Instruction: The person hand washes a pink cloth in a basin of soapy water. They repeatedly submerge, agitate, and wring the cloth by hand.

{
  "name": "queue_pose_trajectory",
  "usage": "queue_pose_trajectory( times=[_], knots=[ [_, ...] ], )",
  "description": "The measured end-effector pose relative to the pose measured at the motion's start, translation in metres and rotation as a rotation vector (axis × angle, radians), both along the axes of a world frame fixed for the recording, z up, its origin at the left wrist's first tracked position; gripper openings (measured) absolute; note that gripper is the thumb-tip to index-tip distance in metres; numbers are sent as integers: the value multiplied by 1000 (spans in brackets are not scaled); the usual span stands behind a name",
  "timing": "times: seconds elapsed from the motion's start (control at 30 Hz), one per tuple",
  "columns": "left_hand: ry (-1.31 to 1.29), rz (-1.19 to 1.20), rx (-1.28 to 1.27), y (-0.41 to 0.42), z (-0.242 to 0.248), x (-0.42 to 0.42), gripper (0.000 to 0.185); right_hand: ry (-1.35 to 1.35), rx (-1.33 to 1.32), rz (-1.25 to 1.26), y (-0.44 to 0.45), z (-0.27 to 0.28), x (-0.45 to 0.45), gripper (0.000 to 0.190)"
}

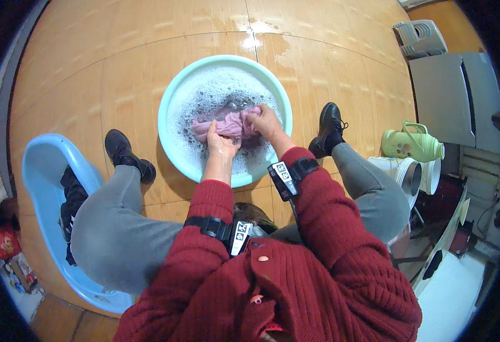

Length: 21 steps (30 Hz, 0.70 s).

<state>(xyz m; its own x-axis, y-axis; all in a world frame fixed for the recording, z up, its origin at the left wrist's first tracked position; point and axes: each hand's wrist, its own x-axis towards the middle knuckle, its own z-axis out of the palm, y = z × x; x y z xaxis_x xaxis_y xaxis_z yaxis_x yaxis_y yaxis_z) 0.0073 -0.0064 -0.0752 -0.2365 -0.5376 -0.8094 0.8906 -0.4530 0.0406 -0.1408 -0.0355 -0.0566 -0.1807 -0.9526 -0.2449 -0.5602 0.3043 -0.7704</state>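
A round mint-green basin (168, 157) stands on the floor between my feet, filled with water under white suds (215, 83). Over the middle of it, a wet pink cloth (229, 125) is stretched between my two hands. My left hand (221, 143) grips its lower left part, thumb lying on top. At the cloth's right end, my right hand (266, 122) holds a bunched fold. Part of the fabric dips into the water, where the suds hide its lower edge.
To my left is a blue plastic tub (47, 158) with dark clothing (72, 196) in it. A green thermos jug (410, 143) and white buckets (403, 175) stand at right, near a grey cabinet (440, 98) and stacked stools (421, 38). Water wets the tiled floor (271, 40) beyond the basin.
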Motion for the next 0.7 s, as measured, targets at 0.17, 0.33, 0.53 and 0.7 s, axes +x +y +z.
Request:
queue_pose_trajectory(
  times=[0.17, 0.33, 0.53, 0.7],
  knots=[
    [99, 59, 15, 1, -21, 0, 54, 471, 72, 284, 18, -22, 18, 39],
    [-18, 89, 55, 2, -37, 1, 42, 500, 224, 372, 13, -33, 23, 26],
    [-50, 71, 7, 1, -27, -1, 41, 149, 103, 83, 0, -10, 21, 21],
    [54, 36, -6, -5, 0, -6, 47, -188, 105, 141, 25, 61, 26, 24]
  ],
)
